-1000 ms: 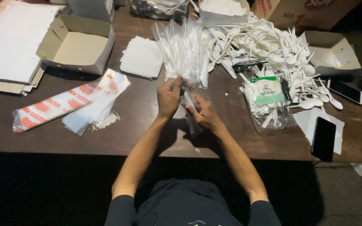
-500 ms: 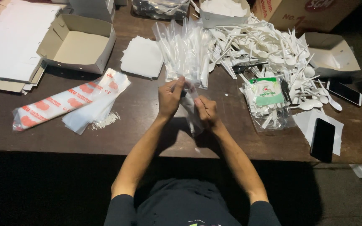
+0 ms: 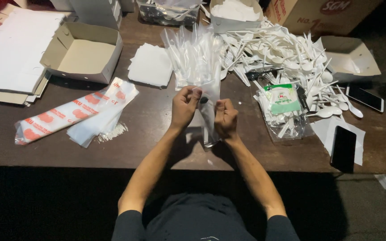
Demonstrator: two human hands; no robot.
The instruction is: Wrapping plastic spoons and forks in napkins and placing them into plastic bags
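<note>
Closest to the body, both hands work at one narrow clear plastic sleeve (image 3: pixel 208 117) held upright just above the near edge of the brown table (image 3: pixel 157 147). The left hand (image 3: pixel 184 107) pinches the sleeve's top edge; the right hand (image 3: pixel 225 118) is closed around its side. Something pale sits inside, too blurred to name. By the look of it, this is the packing step, and a clean finish calls for the mouth held wide and steady. Just beyond stands a stack of empty sleeves (image 3: pixel 195 58), then a pile of white plastic spoons (image 3: pixel 282 49). Left lies an open cardboard box (image 3: pixel 82 53).
</note>
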